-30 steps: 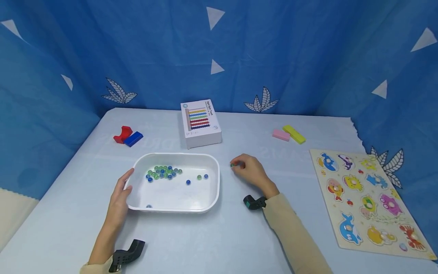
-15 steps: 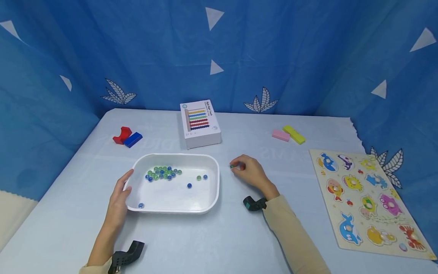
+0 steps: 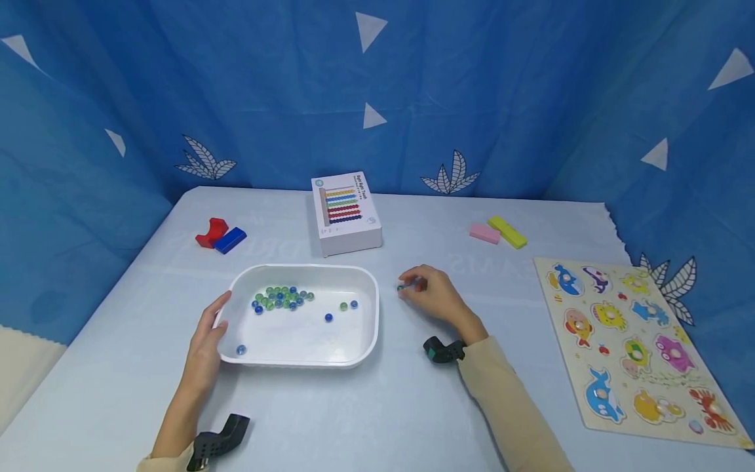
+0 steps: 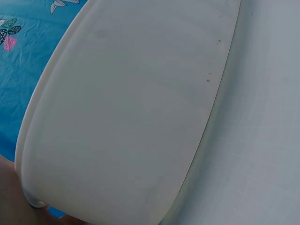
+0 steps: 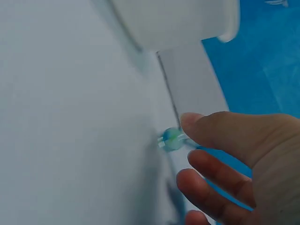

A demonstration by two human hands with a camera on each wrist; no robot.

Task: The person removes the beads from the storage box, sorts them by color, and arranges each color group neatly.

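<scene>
In the head view my left hand (image 3: 203, 344) grips the left rim of a white tray (image 3: 295, 357), thumb over the edge. The tray holds a cluster of green and blue marbles (image 3: 283, 298). A dark blue marble (image 3: 328, 317) and a clear bluish marble (image 3: 240, 350) lie apart from it. Right of the tray, my right hand (image 3: 433, 293) hovers low over the table, fingers bent. In the right wrist view, a blue-green marble (image 5: 171, 139) sits just beyond the parted thumb and finger tips; no firm contact shows. The left wrist view shows mostly the tray's outer wall (image 4: 117, 112).
Behind the tray stands a white box (image 3: 348, 216) with a bead picture. Red (image 3: 212, 233) and blue (image 3: 230, 240) blocks lie back left. Pink (image 3: 485, 233) and yellow (image 3: 507, 232) blocks lie back right. An animal puzzle board (image 3: 637, 354) covers the right side.
The clear marble has rolled left along the tray's near side, and the loose dark blue one slightly right. My right hand has shifted a little right, its fingertips parting from the marble.
</scene>
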